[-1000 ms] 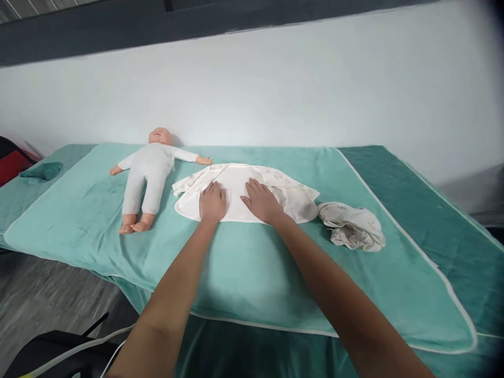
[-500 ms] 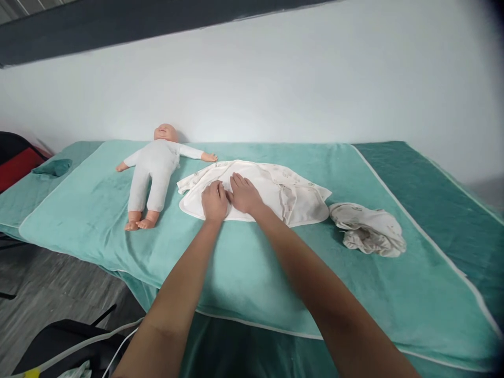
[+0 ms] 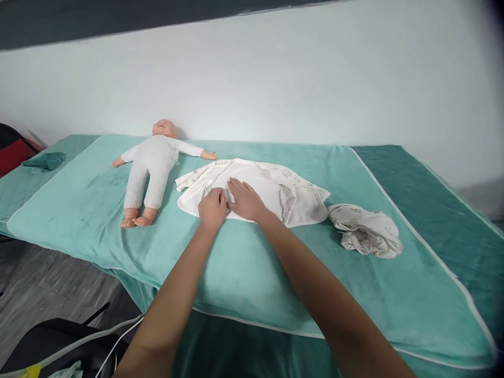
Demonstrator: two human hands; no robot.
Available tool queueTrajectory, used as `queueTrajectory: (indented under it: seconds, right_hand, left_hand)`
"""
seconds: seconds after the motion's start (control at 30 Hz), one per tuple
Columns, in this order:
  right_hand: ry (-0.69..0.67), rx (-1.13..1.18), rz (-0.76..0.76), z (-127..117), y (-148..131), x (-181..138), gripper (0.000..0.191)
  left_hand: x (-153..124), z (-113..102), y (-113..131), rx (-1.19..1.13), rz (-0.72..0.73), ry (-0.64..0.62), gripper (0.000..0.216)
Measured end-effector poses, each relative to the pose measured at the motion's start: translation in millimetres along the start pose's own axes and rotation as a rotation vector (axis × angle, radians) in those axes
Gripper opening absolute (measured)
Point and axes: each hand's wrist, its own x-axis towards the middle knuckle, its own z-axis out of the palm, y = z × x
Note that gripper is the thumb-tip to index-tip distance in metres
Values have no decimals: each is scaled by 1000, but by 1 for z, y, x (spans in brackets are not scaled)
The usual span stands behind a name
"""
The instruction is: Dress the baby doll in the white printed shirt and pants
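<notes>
A white baby shirt (image 3: 264,184) with a small print lies spread on the green cover, its sleeve pointing left. On its lower left part rests my left hand (image 3: 213,208), the fingers curled in and closed on the cloth. My right hand (image 3: 245,200) lies flat on the shirt just beside it, fingers stretched out, thumb near the left hand. To the left a baby doll (image 3: 151,163) in a white body lies on its back, one arm reaching toward the shirt. A crumpled printed cloth (image 3: 368,231) sits to the right of the shirt.
The green cover (image 3: 252,278) with white piping spans the bed against a white wall (image 3: 252,79). A black chair (image 3: 51,344) with a pale hose and white cable stands at the lower left. A red and black item (image 3: 13,155) is at the far left.
My left hand's fingers have curled in more, and both hands have shifted slightly down on the shirt. The view has tilted slightly; doll and cloths lie as before.
</notes>
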Motion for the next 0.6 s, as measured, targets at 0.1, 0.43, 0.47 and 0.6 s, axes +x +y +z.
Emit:
queueTrajectory:
  seconds: [0.1,0.43,0.47,0.6]
  right_hand:
    - [-27,81,-13,-4,4,-3,81]
    - [84,45,73,-3,7,0,62]
    - [87,25,88,-2,7,3,62]
    - [27,-41,130,-1,10,24,66]
  left_hand:
    - [-22,-17,-11,131,122,-77,24]
    - [-43,-30,-37,316,322,67,35]
    - [-43,-29,-36,316,332,105,36]
    - [-43,-27,-35,244,385,261,38]
